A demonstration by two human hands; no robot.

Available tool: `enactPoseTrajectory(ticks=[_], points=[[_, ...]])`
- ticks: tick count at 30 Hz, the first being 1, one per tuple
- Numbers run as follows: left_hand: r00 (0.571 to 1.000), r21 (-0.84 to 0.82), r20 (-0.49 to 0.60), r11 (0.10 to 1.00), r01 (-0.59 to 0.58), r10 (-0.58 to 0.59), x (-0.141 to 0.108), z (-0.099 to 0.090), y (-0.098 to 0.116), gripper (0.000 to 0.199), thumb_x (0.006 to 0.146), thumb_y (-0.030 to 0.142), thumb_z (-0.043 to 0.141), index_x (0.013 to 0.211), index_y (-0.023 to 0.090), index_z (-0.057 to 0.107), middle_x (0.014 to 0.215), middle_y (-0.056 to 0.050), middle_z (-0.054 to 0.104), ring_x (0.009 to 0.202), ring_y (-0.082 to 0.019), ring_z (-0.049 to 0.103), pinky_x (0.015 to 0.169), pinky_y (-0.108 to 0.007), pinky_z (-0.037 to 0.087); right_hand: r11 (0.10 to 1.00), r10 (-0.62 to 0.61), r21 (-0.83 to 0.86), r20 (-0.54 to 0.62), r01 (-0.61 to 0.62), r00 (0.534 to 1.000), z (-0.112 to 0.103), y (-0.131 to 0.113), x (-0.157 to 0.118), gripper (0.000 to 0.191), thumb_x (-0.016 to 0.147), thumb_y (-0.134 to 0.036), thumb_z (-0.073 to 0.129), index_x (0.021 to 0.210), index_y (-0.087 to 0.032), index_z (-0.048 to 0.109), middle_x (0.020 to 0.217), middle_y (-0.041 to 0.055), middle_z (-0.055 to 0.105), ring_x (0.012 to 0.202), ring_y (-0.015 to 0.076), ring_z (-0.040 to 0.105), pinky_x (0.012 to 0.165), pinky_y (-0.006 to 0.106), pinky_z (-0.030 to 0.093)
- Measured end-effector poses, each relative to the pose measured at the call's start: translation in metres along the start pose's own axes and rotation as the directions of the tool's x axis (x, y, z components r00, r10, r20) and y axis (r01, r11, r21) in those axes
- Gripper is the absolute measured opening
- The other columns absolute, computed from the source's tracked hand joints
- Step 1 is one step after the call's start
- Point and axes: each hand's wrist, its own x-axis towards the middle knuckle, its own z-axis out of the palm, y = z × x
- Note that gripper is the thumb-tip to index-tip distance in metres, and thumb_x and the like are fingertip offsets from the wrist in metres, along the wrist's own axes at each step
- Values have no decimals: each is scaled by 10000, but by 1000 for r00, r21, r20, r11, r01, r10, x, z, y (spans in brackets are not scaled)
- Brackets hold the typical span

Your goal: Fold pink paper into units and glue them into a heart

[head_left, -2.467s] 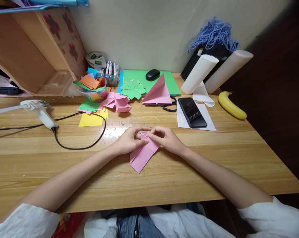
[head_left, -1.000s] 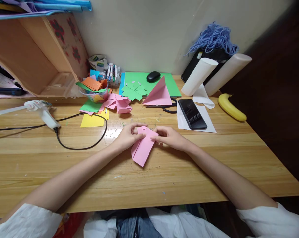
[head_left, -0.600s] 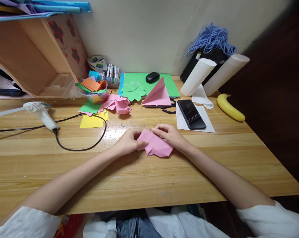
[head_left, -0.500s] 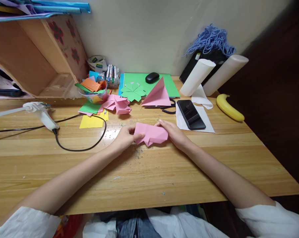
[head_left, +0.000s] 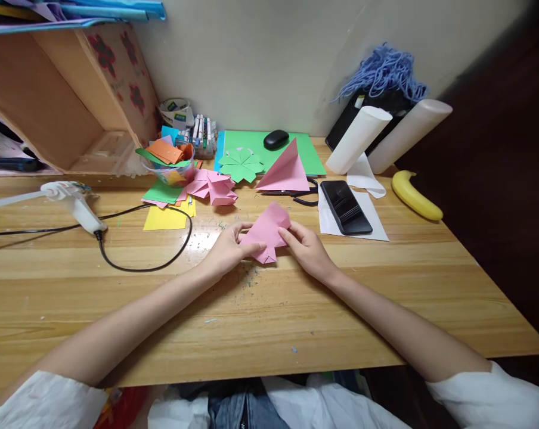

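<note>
White sleeves (head_left: 488,390) lie nearest, pushed up the forearms, with denim (head_left: 234,411) between them below the edge of the wooden surface (head_left: 260,333). Past small scraps on the wood, both hands meet at one folded pink paper (head_left: 269,229), held near the middle of the surface. The left hand (head_left: 228,249) is clamped on its left side, thumb on top and fingers behind; the right hand (head_left: 312,253) pinches its right edge with the thumb in front. The paper's narrow notched end points toward the person, its wider end away.

Farther left, a white glue gun (head_left: 79,208) lies with its black cord (head_left: 135,270) looped beside yellow paper (head_left: 162,218). On the right, a dark phone (head_left: 346,207) rests on white paper (head_left: 377,231), and a banana (head_left: 415,196) lies beyond it. Behind the hands sit a crumpled-looking pink folded piece (head_left: 220,189) and black-handled scissors (head_left: 296,193), partly covered by a pink paper cone (head_left: 287,173).

Deeper still, a green paper flower (head_left: 241,165) overlaps a green sheet (head_left: 312,158) bearing a black mouse (head_left: 276,140). White rolls (head_left: 359,140) lean near blue yarn (head_left: 381,74).
</note>
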Motion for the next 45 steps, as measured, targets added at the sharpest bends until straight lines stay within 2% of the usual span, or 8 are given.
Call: enactPoseTrajectory(ticks=[4,7,13,18,29,40,43,45], points=[[996,-42,85,999,28,-25,0,1,1,324,662,231,671,945,92,594,864,-99,670,737,-165,627,714,-302,490,959,-141,-246,9,139,990,-4,0,-2,330,873,-214,365,1172,-207,505,1105,55,590,985,194,542,834,307,412],[994,-36,104,998,42,-38,1,0,1,254,699,250,639,899,95,622,855,-95,672,722,-155,623,706,-291,485,901,-242,-337,128,272,962,-8,-1,-2,458,866,-125,334,1288,-294,391,1228,16,520,1075,174,495,903,328,387],[992,-28,128,999,18,-15,3,-3,-1,235,717,256,625,898,107,631,842,-82,676,722,-145,620,692,-268,477,756,-308,-510,276,410,910,-13,0,-1,461,885,-140,330,1323,-283,347,968,45,596,877,176,520,795,339,440],[986,8,167,1000,-6,4,3,-4,-2,233,724,277,618,884,109,638,858,-84,679,742,-150,622,704,-265,471,681,-307,-597,292,423,906,-11,1,-1,453,887,-147,334,1331,-235,344,895,62,576,838,185,503,755,331,450],[983,40,184,999,-20,12,2,-5,0,242,714,279,630,873,98,645,852,-91,676,739,-151,612,711,-277,462,701,-291,-594,265,393,919,-8,1,-3,465,881,-133,339,1332,-245,337,967,64,576,902,188,509,795,339,445],[989,88,147,996,-29,16,0,-3,6,199,737,297,596,758,109,659,736,-52,668,632,-115,564,620,-233,423,654,-304,-645,256,396,918,-6,1,-6,448,883,-152,333,1325,-224,357,954,70,587,879,198,505,767,349,458],[991,111,131,993,-38,23,1,-4,4,214,729,312,599,765,109,657,746,-48,666,624,-114,558,598,-225,413,668,-295,-634,254,389,921,-6,-1,-7,456,875,-150,340,1322,-233,361,976,66,595,893,203,509,781,363,452],[993,116,117,993,-40,26,1,-4,2,229,726,322,600,784,108,657,771,-56,669,632,-119,562,590,-223,411,722,-287,-590,220,361,932,-6,-3,-7,467,863,-143,350,1318,-245,365,1029,59,595,938,205,508,819,377,436]])
